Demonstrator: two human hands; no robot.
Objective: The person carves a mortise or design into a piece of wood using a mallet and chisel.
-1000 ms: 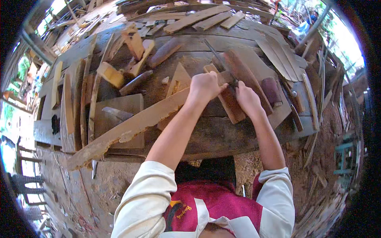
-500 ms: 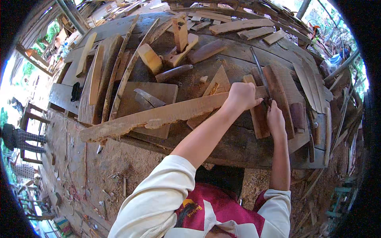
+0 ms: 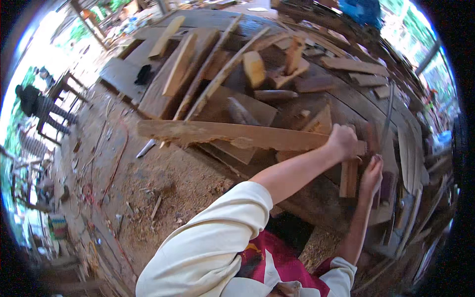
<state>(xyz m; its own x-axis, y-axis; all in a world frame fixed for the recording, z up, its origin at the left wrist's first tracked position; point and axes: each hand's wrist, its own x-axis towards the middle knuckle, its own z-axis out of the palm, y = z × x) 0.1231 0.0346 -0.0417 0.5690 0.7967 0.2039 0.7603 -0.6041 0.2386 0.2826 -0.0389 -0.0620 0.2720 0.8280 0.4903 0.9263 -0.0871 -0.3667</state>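
My left hand [image 3: 344,142] is closed around a long wooden board [image 3: 222,132] near its right end. The board's lower edge is rough and uneven, and its left end sticks out past the table's edge. Close on the right, my right hand [image 3: 372,173] is closed on the lower end of a long, thin, dark metal blade [image 3: 389,114]. This blade points away from me, nearly upright in the view; motion blurs it, so its exact kind is unclear. Beneath the board's right end lies a brown wood block [image 3: 348,178].
Planks [image 3: 179,64] lie at the table's left. Beyond the board are a yellowish block [image 3: 254,69], a dark round-sided wood piece [image 3: 275,95] and a flat pointed blade [image 3: 241,111]. Offcuts [image 3: 354,66] lie at the far right. Sawdust [image 3: 188,183] covers the ground. Someone stands far left.
The whole view has turned, so the table and its contents sit further right and tilt clockwise. Both hands keep their holds on the board and the blade.
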